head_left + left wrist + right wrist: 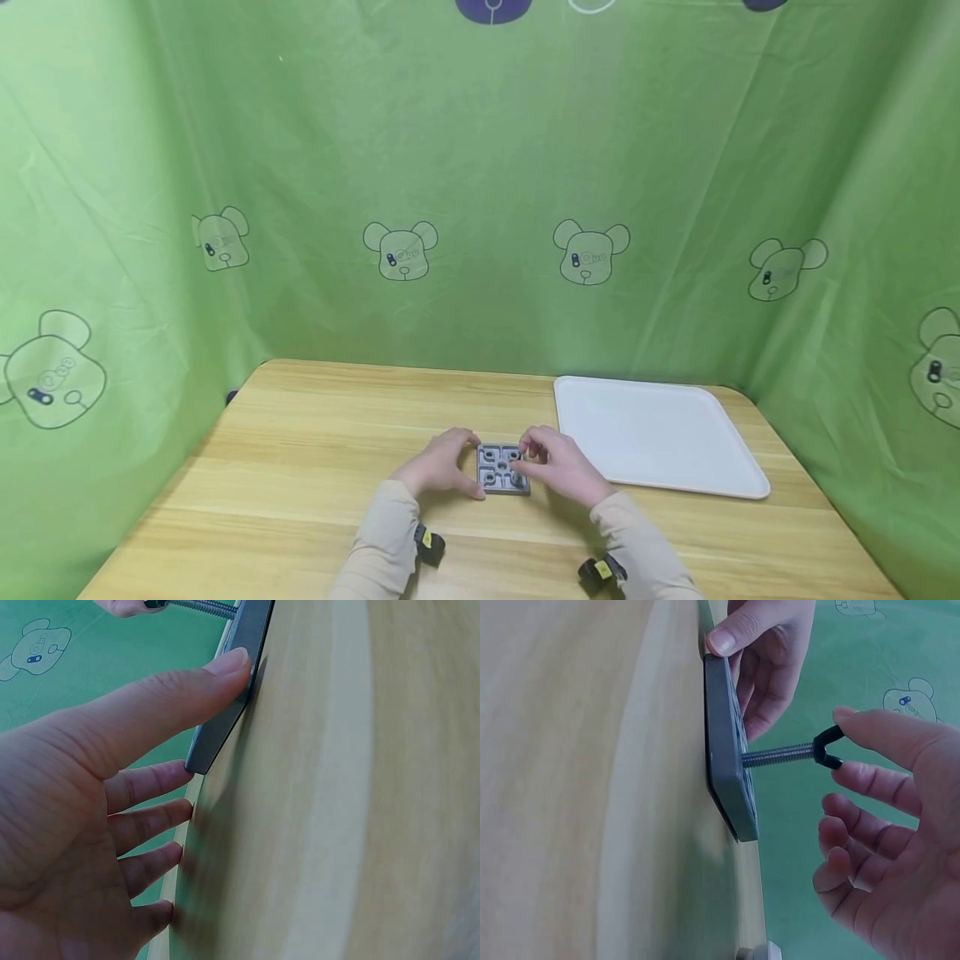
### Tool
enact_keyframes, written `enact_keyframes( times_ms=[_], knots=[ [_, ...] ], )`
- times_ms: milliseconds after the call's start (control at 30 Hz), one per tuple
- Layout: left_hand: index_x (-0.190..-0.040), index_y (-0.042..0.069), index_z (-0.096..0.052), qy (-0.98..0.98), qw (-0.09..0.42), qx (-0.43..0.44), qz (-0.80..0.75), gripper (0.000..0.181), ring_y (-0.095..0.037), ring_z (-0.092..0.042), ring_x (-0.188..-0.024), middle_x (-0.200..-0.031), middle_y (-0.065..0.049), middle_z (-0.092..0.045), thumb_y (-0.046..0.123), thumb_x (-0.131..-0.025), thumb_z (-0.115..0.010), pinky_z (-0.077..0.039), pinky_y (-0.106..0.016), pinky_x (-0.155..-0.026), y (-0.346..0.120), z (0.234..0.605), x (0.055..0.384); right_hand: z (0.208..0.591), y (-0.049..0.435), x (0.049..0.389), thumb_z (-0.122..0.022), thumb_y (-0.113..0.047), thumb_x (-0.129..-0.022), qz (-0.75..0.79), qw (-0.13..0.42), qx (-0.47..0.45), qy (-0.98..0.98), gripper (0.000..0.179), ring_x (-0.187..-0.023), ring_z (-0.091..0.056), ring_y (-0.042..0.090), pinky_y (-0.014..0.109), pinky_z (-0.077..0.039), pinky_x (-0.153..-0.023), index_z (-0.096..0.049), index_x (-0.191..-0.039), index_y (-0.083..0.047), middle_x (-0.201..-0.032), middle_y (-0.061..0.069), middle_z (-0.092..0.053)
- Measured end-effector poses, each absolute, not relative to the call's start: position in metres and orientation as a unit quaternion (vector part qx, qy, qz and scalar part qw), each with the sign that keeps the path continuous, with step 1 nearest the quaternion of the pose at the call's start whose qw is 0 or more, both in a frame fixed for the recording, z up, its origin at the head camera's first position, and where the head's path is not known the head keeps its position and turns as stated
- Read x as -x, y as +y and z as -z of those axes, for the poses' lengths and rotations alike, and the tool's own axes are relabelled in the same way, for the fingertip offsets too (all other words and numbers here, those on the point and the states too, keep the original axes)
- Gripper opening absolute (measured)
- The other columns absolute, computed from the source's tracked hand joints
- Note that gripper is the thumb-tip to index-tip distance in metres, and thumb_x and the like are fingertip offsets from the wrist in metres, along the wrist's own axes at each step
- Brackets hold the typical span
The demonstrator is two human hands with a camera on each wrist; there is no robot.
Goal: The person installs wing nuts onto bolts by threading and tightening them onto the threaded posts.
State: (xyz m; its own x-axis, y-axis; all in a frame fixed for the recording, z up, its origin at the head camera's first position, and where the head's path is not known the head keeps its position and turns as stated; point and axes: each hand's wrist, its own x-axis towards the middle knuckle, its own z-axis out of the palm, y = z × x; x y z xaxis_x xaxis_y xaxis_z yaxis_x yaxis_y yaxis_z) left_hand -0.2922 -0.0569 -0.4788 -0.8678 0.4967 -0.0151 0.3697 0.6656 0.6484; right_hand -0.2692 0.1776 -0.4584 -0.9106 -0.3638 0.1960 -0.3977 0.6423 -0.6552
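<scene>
A square grey plate (503,492) with recessed patterns on its top lies flat on the table. Out of it stands a threaded wing bolt (780,755) with a black two-winged head. My right hand (561,471) pinches that head between thumb and index finger; its other fingers are curled loosely below, apart from the bolt. On the plate's left side, my left hand (441,467) holds the plate, thumb on the near edge and index finger by the far left corner. The remaining left fingers touch the tabletop. Where the bolt enters the plate is partly hidden.
A white rectangular tray (660,433) lies at the back right of the wooden table (300,467), just beyond my right hand. Green printed curtains (487,317) hang behind the table and on both sides. Black devices (430,546) are strapped to both wrists.
</scene>
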Motion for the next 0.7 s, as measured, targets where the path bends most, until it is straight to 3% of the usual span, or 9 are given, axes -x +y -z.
enact_keyframes(
  times_ms=[700],
  knots=[
    [-0.131,0.005,-0.052,0.908,0.093,-0.242,-0.330,0.083,-0.034,-0.046,-0.133,-0.141,-0.016,-0.051,0.033,-0.062,-0.089,-0.035,-0.051,-0.116,-0.0568,0.4831,0.2962,0.4586,0.1826,0.2700,-0.071,-0.022,-0.085,-0.363,0.012,-0.252,-0.897,0.023,-0.084,-0.057,0.018,0.027,-0.050,-0.072,-0.067,-0.104,-0.010,-0.096,0.008,-0.064]
  ],
)
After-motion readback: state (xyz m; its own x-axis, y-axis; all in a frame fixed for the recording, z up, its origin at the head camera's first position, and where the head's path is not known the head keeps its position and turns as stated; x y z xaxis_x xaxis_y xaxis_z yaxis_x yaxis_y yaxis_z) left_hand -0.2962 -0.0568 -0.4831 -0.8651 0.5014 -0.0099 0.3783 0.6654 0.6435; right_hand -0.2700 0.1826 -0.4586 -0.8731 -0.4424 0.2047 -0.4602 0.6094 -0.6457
